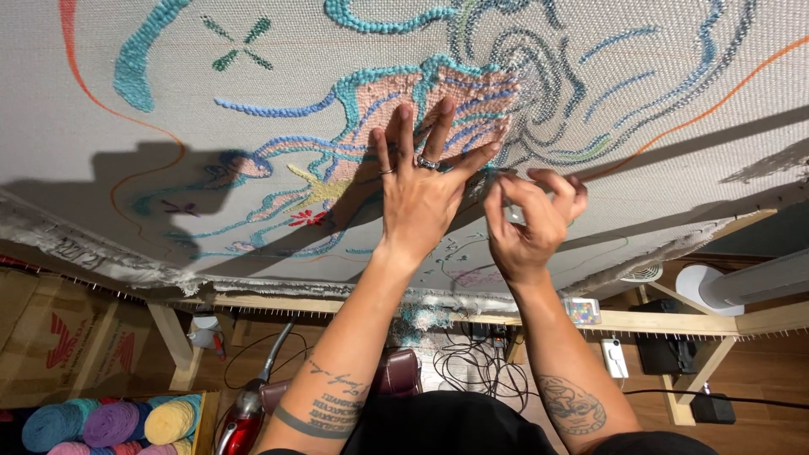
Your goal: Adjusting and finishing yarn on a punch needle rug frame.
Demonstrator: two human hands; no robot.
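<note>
My left hand [421, 198] presses fingers-spread on the tufted cloth [253, 126] (bracing it); right hand [527, 223] beside it, fingers pinched together on something too small to identify.

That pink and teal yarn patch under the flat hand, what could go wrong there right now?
The left hand lies flat on the tufted patch while the right hand pinches something small at its edge. A hard tug might pull loops loose or distort the stretched cloth. The rings could perhaps snag yarn. The cables on the floor below look like a tripping risk.
</note>
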